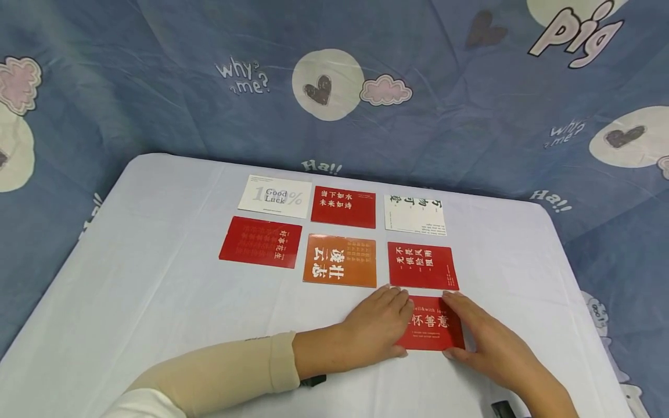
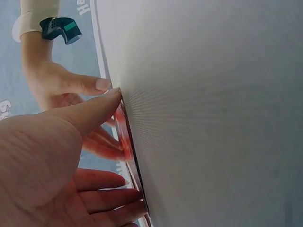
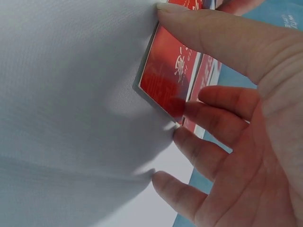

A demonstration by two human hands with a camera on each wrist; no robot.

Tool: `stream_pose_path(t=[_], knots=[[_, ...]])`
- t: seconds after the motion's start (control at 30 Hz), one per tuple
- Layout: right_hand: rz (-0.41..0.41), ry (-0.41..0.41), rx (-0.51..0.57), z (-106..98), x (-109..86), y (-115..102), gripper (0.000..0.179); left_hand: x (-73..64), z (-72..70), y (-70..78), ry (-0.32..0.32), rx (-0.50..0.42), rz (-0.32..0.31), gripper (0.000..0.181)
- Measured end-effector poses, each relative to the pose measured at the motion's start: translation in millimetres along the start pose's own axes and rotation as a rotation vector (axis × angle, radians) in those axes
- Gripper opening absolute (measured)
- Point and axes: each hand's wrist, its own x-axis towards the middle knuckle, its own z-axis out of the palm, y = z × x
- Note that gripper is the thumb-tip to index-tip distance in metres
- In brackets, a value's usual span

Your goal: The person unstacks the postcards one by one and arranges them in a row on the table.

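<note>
A red card [image 1: 431, 339] with white lettering lies on the white-covered table between both hands. My left hand [image 1: 373, 325] grips its left end, fingers at the far edge and thumb near the close corner. At the right end my right hand [image 1: 488, 342] holds it, thumb by the near corner and index finger by the far one. The right wrist view shows the thumb and fingers on opposite edges of the red card [image 3: 163, 75]. In the left wrist view the card [image 2: 124, 130] appears nearly edge-on. Just beyond it lies another red card [image 1: 423, 267].
An orange card [image 1: 340, 261] and a red card [image 1: 261, 242] continue the middle row leftward. Behind are a white Good Luck card [image 1: 274, 197], a red card [image 1: 343, 207] and a white card [image 1: 415, 216]. A blue printed cloth [image 1: 444, 145] hangs behind the table [image 1: 130, 278].
</note>
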Motion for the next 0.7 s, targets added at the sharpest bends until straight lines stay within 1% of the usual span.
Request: stream_pose_path(t=[0.27,0.37,0.43,0.53,0.63,0.7], knots=[[0.004,0.013,-0.005,1,-0.1,0,0.107,-3.0,-2.1,-6.9,-0.001,-0.111,-0.013,0.085],[0.016,0.009,0.002,0,-0.4,0,0.105,-5.0,-5.4,-11.0,-0.004,-0.157,-0.033,0.085],[0.022,0.011,0.005,-2,-1.2,0,0.102,-7.3,-9.3,-13.8,-0.008,-0.187,-0.045,0.085],[0.023,0.037,-0.003,-6,-3.3,0,0.096,-11.2,-14.8,-17.6,-0.011,-0.233,-0.066,0.084],[0.040,0.061,-0.010,-13,-5.7,0,0.093,-16.0,-21.3,-22.1,0.002,-0.268,-0.076,0.083],[0.054,0.075,-0.014,-19,-7.1,0,0.091,-20.4,-28.0,-26.2,0.011,-0.290,-0.093,0.082]])
